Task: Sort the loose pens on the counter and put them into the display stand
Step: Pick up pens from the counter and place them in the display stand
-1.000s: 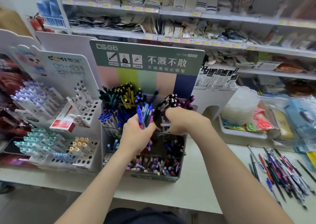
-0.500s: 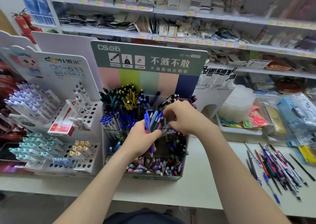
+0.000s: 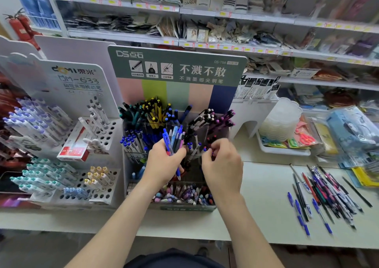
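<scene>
left hand (image 3: 164, 165): centre frame, fist wrapped round a bunch of pens (image 3: 174, 139), their lower ends mostly buried in my palm
right hand (image 3: 222, 166): fingers curled over the stand (image 3: 176, 71), honestly can't tell if they're pinching anything
loose pens (image 3: 326, 194): piled on the counter (image 3: 264, 185), lower right, kinda blurry
stand's middle rows: mostly hidden behind my hands

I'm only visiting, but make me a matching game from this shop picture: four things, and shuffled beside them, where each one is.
Things: 1 bunch of pens; 2 loose pens; 3 yellow pens; 4 red box.
Places: A on the white rack; B flat on the counter; C gripped by the left hand; D upright at the back of the display stand.
Pairs: 1-C, 2-B, 3-D, 4-A.
</scene>
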Demonstrator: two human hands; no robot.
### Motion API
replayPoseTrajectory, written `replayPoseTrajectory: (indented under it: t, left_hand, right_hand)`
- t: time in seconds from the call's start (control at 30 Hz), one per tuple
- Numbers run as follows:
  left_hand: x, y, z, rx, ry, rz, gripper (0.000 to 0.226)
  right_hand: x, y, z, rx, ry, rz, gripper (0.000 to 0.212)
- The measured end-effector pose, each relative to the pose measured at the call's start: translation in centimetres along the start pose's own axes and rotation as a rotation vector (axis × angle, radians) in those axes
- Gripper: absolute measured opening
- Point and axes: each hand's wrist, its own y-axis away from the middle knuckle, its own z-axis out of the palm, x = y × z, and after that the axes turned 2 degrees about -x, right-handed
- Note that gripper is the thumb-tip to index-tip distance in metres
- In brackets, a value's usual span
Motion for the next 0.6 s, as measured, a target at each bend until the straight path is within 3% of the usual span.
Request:
replayPoseTrajectory:
  t: [0.1, 0.23, 0.43, 0.6]
  left_hand:
    - [-0.2, 0.2, 0.0, 0.016, 0.040, 0.008, 0.016]
    - [-0.7, 0.2, 0.2, 0.045, 0.085, -0.012, 0.018]
    - [-1.1, 0.8, 0.3, 0.076, 0.159, -0.011, 0.022]
    - [-1.2, 1.4, 0.3, 0.112, 0.264, -0.009, 0.011]
  right_hand:
    - [0.6, 1.5, 1.0, -0.103, -0.008, 0.119, 0.024]
    - [0.9, 1.4, 2.0, -0.158, -0.112, 0.031, 0.045]
    - [0.3, 1.2, 2.8, -0.148, -0.340, -0.017, 0.044]
    - [0.1, 0.5, 3.1, -0.203, -0.318, -0.036, 0.038]
